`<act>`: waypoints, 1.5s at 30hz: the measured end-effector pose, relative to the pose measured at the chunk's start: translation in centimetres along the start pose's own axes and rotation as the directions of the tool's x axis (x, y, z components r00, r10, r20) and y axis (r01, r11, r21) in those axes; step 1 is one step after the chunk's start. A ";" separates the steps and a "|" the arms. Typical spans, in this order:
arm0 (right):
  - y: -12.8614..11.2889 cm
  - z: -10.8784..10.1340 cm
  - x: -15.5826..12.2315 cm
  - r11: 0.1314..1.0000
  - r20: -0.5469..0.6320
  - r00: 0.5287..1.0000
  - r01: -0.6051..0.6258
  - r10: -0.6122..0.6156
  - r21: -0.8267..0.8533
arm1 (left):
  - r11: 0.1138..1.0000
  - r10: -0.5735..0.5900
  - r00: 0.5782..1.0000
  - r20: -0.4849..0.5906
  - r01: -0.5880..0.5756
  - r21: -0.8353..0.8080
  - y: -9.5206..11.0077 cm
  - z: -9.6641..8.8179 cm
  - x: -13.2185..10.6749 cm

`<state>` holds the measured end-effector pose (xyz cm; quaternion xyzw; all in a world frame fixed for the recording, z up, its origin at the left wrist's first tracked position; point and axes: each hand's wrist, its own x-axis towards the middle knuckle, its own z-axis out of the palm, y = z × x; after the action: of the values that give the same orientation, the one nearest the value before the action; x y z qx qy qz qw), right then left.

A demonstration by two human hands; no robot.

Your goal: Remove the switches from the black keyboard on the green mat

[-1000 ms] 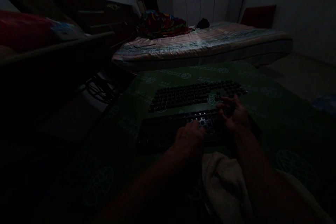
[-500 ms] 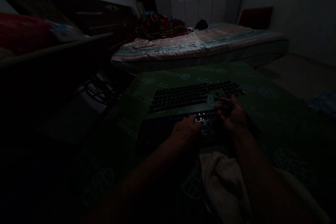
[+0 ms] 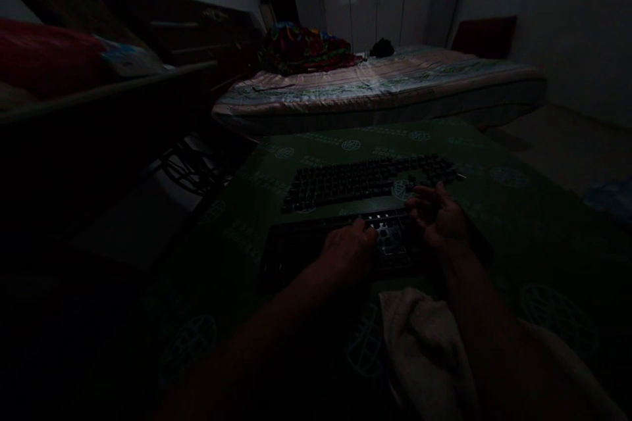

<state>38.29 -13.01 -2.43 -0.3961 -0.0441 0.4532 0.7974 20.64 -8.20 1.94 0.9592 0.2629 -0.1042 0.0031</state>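
A dark keyboard base (image 3: pixel 291 250) lies on the green-covered table, its bare key area (image 3: pixel 390 237) showing pale metal and switches near the middle. My left hand (image 3: pixel 348 247) rests over that base, fingers bent and pressed together at its upper middle; whatever they grip is hidden. Palm turned inward, my right hand (image 3: pixel 441 218) hovers at the base's right part with fingers loosely curled and apart. I make out nothing in it in this dim light. Beyond both hands, loose black keycaps (image 3: pixel 340 181) stand in keyboard-like rows.
A pale cloth (image 3: pixel 419 342) lies at the near side, by my right forearm. The printed green table cover (image 3: pixel 237 210) spreads around the keyboard. Behind the table stands a bed (image 3: pixel 395 82) with a bundled red blanket (image 3: pixel 311 49). Dark furniture (image 3: pixel 108 99) flanks the left.
The view has shifted slightly. My left fingers have bent in a little over the base; my right hand keeps nearly the same place and shape.
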 end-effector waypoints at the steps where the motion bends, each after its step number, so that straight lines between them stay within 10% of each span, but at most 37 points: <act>1: 0.0 -0.1 0.0 1.000 0.001 1.000 -0.001 0.001 0.002 | 1.000 -0.004 1.000 0.005 0.003 0.002 0.1 0.1 0.0; 9: 0.1 0.1 0.0 1.000 0.004 1.000 -0.004 0.004 0.019 | 0.985 -0.152 0.988 -0.010 0.152 0.083 -2.8 -0.7 -0.4; 20: 0.1 -0.2 -0.2 0.999 -0.050 0.999 -0.013 0.012 -0.033 | 0.998 -0.055 0.998 -0.040 0.055 0.004 -1.3 0.5 1.0; 35: 0.2 -0.2 -0.5 0.999 -0.054 0.999 -0.004 0.001 -0.053 | 0.891 -0.445 0.890 0.097 0.429 0.150 -12.1 0.0 -7.0; 45: 0.4 -0.6 -0.4 0.992 -0.095 0.995 -0.007 -0.005 -0.126 | 0.987 -0.145 0.989 -0.037 0.142 -0.077 -3.3 0.3 -2.2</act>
<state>38.11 -13.57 -3.01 -0.4669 -0.0344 0.4306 0.7717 17.04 -6.51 2.30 0.9390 0.3350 -0.0738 0.0255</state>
